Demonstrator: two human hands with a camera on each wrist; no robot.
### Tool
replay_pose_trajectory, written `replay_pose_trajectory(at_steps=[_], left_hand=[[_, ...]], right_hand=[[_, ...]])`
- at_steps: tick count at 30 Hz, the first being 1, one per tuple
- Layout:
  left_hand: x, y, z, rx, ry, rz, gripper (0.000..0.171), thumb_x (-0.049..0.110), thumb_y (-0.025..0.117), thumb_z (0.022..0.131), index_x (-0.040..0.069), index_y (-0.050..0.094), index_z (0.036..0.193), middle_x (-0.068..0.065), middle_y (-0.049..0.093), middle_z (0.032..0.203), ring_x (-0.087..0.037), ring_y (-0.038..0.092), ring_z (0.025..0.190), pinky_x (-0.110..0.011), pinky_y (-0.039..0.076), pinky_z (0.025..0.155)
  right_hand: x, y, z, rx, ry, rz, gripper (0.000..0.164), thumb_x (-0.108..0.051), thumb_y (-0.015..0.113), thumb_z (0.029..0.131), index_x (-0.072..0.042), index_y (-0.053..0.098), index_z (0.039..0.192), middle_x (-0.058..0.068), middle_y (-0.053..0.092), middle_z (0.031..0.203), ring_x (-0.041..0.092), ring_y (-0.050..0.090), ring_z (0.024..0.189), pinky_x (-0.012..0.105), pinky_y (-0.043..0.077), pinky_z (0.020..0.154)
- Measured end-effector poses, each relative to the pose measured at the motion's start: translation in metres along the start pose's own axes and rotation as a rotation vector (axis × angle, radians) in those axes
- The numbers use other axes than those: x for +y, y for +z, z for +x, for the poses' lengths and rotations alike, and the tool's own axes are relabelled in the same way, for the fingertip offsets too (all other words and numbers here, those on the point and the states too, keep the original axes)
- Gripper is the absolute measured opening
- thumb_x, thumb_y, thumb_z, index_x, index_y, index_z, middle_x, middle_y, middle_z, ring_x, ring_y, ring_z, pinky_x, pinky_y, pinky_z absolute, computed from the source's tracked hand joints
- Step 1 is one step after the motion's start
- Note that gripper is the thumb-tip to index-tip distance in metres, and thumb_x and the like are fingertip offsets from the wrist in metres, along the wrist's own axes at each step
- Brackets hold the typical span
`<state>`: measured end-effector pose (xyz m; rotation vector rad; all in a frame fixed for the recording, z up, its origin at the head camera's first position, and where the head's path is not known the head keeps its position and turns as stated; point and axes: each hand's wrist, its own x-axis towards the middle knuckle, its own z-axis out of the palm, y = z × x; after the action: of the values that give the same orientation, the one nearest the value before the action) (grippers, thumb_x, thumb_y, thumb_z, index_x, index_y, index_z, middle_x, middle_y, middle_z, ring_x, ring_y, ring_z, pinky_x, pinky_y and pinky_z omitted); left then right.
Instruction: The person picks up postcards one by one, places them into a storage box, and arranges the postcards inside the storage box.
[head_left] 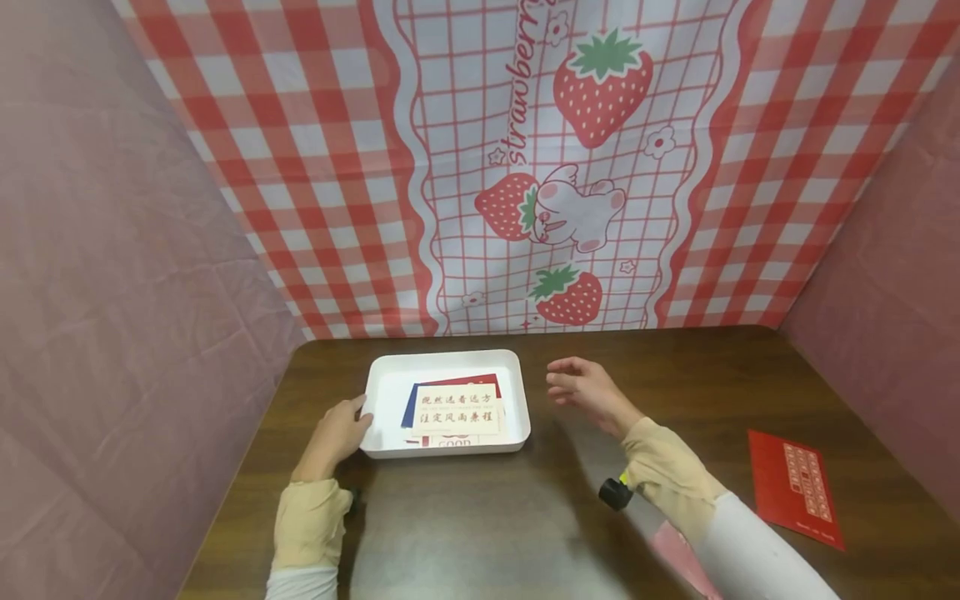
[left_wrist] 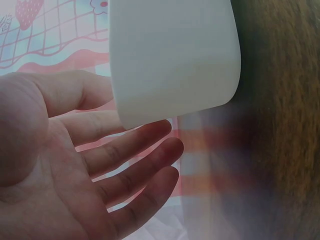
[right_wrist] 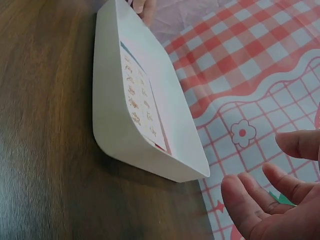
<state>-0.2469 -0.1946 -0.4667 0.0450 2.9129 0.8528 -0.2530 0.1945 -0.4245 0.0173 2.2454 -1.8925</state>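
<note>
A white shallow tray [head_left: 442, 451] lies on the brown table. In it overlap several cards: a cream card [head_left: 457, 408] with red Chinese characters on top, blue [head_left: 409, 408] and red [head_left: 486, 380] ones behind, and a card reading "GOOD" [head_left: 453, 442] partly covered. My left hand [head_left: 341, 432] touches the tray's left rim; in the left wrist view its thumb and index tips disappear behind the rim, while the other fingers [left_wrist: 145, 155] extend loosely. Off the tray's right side, my right hand [head_left: 588, 390] hovers with nothing in it, its fingers [right_wrist: 240, 200] relaxed and apart.
A red card or envelope [head_left: 797, 489] with pale printed panels lies at the table's right. Something pink [head_left: 682, 558] sits partly hidden beneath the right forearm. Behind the table hangs a red-and-white checked strawberry cloth [head_left: 510, 292], and pink cloth [head_left: 142, 300] covers the sides.
</note>
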Motion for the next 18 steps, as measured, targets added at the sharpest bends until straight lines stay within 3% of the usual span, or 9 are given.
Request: replay_pose_trajectory(at_steps=[8, 18], left_hand=[[0.000, 0.000, -0.001, 0.017, 0.020, 0.011, 0.050, 0.017, 0.050, 0.096, -0.008, 0.046, 0.139, -0.032, 0.050, 0.139, -0.049, 0.046, 0.129, -0.059, 0.037, 0.108], [0.002, -0.001, 0.000, 0.021, 0.032, 0.013, 0.050, 0.017, 0.049, 0.096, -0.008, 0.047, 0.139, -0.033, 0.050, 0.138, -0.050, 0.046, 0.129, -0.060, 0.037, 0.107]], right_hand=[[0.000, -0.012, -0.008, 0.016, -0.046, -0.132, 0.036, -0.011, 0.057, 0.095, 0.013, 0.052, 0.122, 0.008, 0.064, 0.101, 0.007, 0.062, 0.081, 0.038, 0.057, 0.086], [0.001, -0.027, -0.017, 0.040, -0.074, -0.177, 0.036, -0.010, 0.057, 0.095, 0.013, 0.051, 0.122, 0.019, 0.064, 0.110, 0.003, 0.061, 0.083, 0.026, 0.056, 0.080]])
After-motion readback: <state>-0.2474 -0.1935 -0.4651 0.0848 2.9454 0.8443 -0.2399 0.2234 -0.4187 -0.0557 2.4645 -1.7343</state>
